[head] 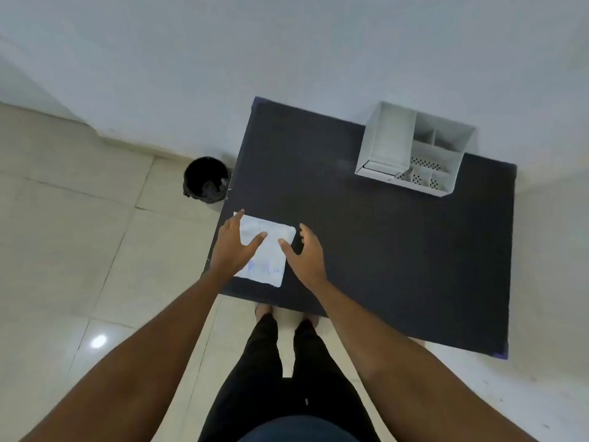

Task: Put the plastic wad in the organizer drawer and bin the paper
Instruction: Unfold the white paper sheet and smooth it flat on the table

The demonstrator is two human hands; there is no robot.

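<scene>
A white sheet of paper (269,250) with faint blue marks lies flat near the front left corner of the dark table (382,244). My left hand (232,247) hovers over the sheet's left side, fingers spread, thumb over the paper. My right hand (306,253) is at the sheet's right edge, fingers apart, thumb reaching onto the paper. Neither hand holds anything. A white desk organizer (414,148) with open compartments and a small drawer at its lower left stands at the table's back right. No plastic wad is visible.
A black bin (205,180) lined with a dark bag stands on the tiled floor just left of the table's back left corner. A white wall runs behind the table. My legs and feet are below the table's front edge.
</scene>
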